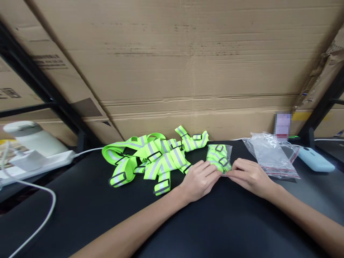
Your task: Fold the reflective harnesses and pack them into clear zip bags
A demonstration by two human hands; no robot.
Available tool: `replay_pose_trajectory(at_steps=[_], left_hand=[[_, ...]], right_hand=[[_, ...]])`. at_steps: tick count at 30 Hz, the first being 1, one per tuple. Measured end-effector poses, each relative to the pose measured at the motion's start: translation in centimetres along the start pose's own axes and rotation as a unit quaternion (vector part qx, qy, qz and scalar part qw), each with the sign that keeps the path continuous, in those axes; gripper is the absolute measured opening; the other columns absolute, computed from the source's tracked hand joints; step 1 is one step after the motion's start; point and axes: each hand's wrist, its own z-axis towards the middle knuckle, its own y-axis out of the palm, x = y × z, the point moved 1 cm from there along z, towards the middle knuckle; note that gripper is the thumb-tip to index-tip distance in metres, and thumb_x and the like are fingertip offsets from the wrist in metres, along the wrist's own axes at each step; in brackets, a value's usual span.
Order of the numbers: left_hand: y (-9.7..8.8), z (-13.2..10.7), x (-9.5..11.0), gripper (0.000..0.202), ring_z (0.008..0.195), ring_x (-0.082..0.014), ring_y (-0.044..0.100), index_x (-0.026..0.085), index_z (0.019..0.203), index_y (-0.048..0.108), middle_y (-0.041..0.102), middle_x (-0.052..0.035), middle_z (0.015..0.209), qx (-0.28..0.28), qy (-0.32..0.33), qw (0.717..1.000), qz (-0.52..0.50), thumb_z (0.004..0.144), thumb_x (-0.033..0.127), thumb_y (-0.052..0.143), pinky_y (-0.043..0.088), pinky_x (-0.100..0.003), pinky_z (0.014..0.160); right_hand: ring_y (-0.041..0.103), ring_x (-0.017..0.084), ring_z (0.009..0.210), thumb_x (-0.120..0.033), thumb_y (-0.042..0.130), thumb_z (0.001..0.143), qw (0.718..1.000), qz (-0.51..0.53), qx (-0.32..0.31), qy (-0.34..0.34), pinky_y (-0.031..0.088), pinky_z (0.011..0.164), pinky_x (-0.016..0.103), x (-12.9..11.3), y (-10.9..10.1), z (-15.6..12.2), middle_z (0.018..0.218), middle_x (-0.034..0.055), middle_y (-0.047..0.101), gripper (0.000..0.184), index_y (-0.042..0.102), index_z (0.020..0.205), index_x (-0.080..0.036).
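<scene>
Between my hands lies a small clear zip bag (pixel 228 151) with a folded neon-green reflective strap (pixel 215 154) and black buckles inside. My left hand (pixel 201 180) pinches the near edge of this bag from the left. Close beside it, my right hand (pixel 249 176) pinches the same edge from the right, fingers pressed together. Left of the bag is a loose heap of neon-green reflective straps (pixel 163 159) with grey stripes and black buckles. A stack of clear zip bags (pixel 274 154) with red seal lines lies beyond my right hand.
A light blue rounded case (pixel 316 160) lies at the right, near a blurred upright phone-like object (pixel 282 125). On the left, a white power strip (pixel 40 166) with a cable stands by a pale bottle (pixel 34 138). Cardboard (pixel 188 71) and black metal posts (pixel 53 96) border the black table (pixel 113 218).
</scene>
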Motion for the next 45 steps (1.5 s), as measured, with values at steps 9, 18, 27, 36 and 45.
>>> replay_pose_trajectory(at_steps=[9,18,27,36,45], left_hand=[[0.1,-0.3,-0.5,0.016,0.070,-0.0154,0.056,0.019,0.092,0.069,0.064,-0.0016,0.078,-0.018,-0.055,0.998,-0.018,0.099,0.029,0.058,0.041,-0.029,0.063],[0.9,-1.6,-1.2,0.023,0.071,-0.0136,0.059,0.017,0.081,0.064,0.061,-0.0012,0.076,-0.056,-0.110,0.988,-0.095,0.100,0.017,0.051,0.049,-0.025,0.063],[1.1,-1.8,-1.4,0.021,0.074,-0.0136,0.060,0.018,0.089,0.067,0.060,-0.0022,0.082,-0.064,-0.133,0.979,-0.141,0.101,0.019,0.050,0.053,-0.024,0.066],[1.2,-1.8,-1.3,0.023,0.086,-0.0165,0.065,0.017,0.102,0.067,0.066,-0.0061,0.092,-0.061,-0.125,0.979,-0.151,0.100,0.010,0.045,0.057,-0.028,0.076],[0.8,-1.5,-1.3,0.025,0.084,-0.0154,0.063,0.016,0.107,0.068,0.067,-0.0061,0.091,-0.062,-0.085,0.982,-0.160,0.102,0.010,0.044,0.056,-0.027,0.074]], right_hand=[[0.058,0.017,0.075,-0.015,0.052,0.101,0.998,0.051,0.001,0.034,0.050,0.064,0.029,1.3,-0.5,-0.7,0.082,0.0064,0.062,0.020,0.072,0.100,-0.015],[0.057,0.016,0.070,-0.019,0.052,0.103,0.994,0.065,-0.027,0.085,0.048,0.064,0.030,2.2,-0.6,-0.9,0.072,0.0036,0.061,0.024,0.071,0.089,-0.017],[0.059,0.017,0.075,-0.016,0.052,0.098,0.994,0.015,-0.043,0.102,0.047,0.065,0.028,1.8,-0.2,-1.0,0.078,0.0041,0.062,0.022,0.073,0.096,-0.020],[0.056,0.017,0.071,-0.011,0.055,0.084,0.984,-0.020,-0.033,0.172,0.039,0.060,0.027,2.0,-0.4,-0.9,0.072,0.0019,0.058,0.015,0.064,0.076,-0.020],[0.056,0.020,0.081,-0.021,0.059,0.096,0.992,0.021,-0.057,0.112,0.041,0.075,0.034,0.8,-0.1,-0.3,0.086,0.0042,0.063,0.012,0.070,0.101,-0.023]])
